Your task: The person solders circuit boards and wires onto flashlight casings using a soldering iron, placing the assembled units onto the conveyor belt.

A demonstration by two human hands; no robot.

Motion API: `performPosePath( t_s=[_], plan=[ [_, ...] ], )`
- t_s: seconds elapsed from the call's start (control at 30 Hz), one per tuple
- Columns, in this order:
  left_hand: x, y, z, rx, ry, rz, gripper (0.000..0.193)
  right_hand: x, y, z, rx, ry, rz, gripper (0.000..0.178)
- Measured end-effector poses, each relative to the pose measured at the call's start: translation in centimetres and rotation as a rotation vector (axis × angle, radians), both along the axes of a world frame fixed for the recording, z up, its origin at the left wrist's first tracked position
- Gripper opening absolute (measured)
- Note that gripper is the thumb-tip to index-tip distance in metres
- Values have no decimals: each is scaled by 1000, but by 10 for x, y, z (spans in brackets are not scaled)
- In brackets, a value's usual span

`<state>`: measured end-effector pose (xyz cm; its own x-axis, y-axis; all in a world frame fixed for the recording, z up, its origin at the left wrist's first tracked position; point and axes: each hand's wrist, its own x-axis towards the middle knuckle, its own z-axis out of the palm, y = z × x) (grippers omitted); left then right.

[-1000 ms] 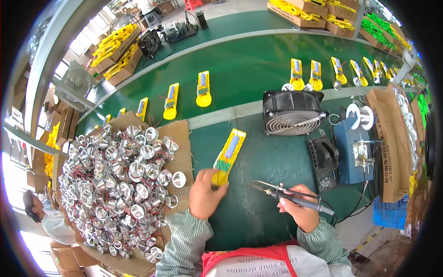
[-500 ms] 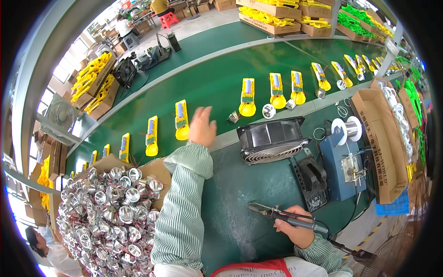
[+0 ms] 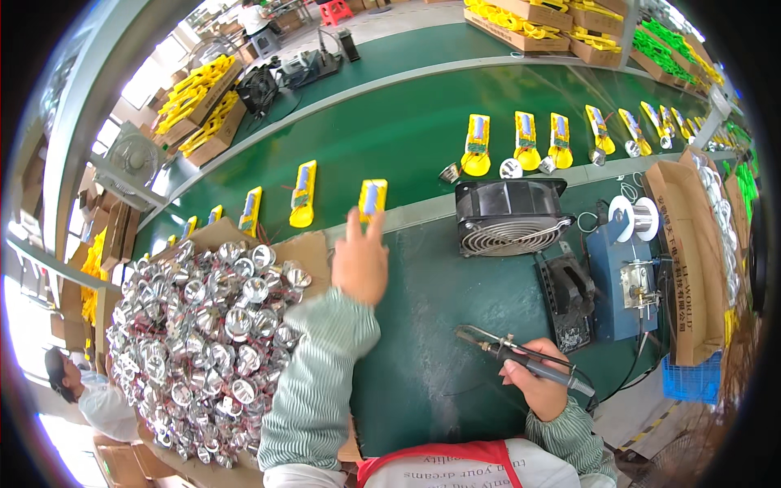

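Several yellow units (image 3: 477,145) lie beside cups (image 3: 510,168); a heap (image 3: 238,323) remains. Left hand (image 3: 359,264), fingers spread, overlaps an apparently cupless unit (image 3: 373,195) on the belt (image 3: 390,122), hold unclear; right hand (image 3: 543,389) encloses a soldering iron (image 3: 553,373).

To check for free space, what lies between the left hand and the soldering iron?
In the head view, bare green worktop lies between the left hand and the soldering iron in the right hand.

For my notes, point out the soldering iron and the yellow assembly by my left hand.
Soldering iron (image 3: 548,372): head view, on its grey handle.
Yellow assembly (image 3: 373,198): head view, on its blue cylinder.
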<state>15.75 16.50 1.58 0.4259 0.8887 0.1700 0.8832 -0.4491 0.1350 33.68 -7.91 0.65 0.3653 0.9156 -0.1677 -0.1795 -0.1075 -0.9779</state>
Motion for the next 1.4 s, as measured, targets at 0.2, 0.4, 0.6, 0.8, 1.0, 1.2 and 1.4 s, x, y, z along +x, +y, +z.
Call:
performPosePath(
  t_s=[0.2,0.4,0.6,0.8,1.0,1.2,1.4],
  plan=[
    [-39,-154,2,-172,91,-21,56,-7,-11,11,21,7,-2,14],
    [-80,-199,-2,-175,-197,-114,55,-18,-22,13,81,15,43,16],
    [-150,-167,13,83,326,114,30,-23,-33,15,75,32,78,18],
    [-165,-147,-6,68,297,-107,26,-29,-35,14,55,40,131,17],
    [-135,-148,-7,16,-350,-186,14,-36,-26,11,74,14,217,16],
    [-100,-168,-8,-190,-447,-47,7,-47,-9,10,65,25,230,14],
    [-96,-168,-12,-181,-438,-22,5,-53,7,4,16,35,324,16]
  ],
)
